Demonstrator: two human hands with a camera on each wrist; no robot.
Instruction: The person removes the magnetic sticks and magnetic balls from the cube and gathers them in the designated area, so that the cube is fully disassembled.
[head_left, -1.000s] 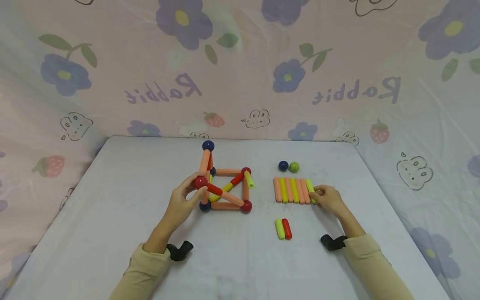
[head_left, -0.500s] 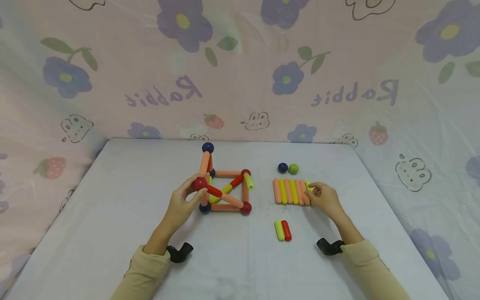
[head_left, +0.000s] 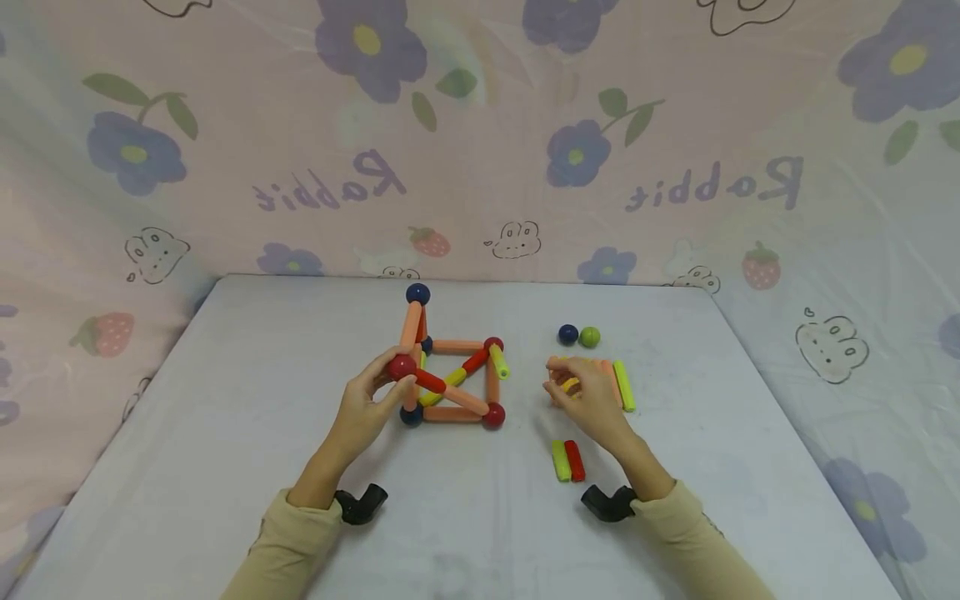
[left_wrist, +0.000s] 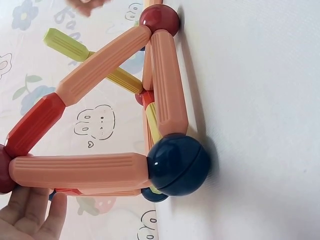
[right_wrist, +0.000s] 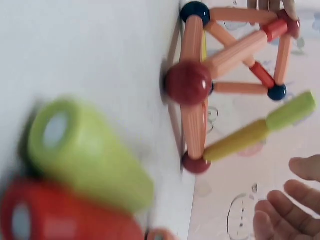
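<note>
My left hand [head_left: 367, 406] pinches a red ball [head_left: 402, 366] at a raised corner of a magnetic stick-and-ball frame. From that ball, a red stick [head_left: 430, 380] joined to a peach stick [head_left: 465, 400] slopes down to a red ball [head_left: 492, 415] on the table. A blue ball [head_left: 417, 294] tops the far left corner. At the frame's far right corner, a yellow and lime stick pair [right_wrist: 260, 127] slants upward with a free end. My right hand [head_left: 595, 403] hovers over the row of peach and yellow sticks [head_left: 611, 379], fingers relaxed and holding nothing, hiding most of the row.
A lime stick [head_left: 624, 385] lies at the row's right end. Behind the row sit a loose blue ball [head_left: 567, 334] and a green ball [head_left: 590, 337]. Nearer me, a short lime stick [head_left: 561, 461] and a red stick [head_left: 574, 461] lie side by side on the white table [head_left: 480, 517].
My right hand has let go of the lime stick at the row's right end and moved left over the row. The left hand has kept its hold on the red ball.
</note>
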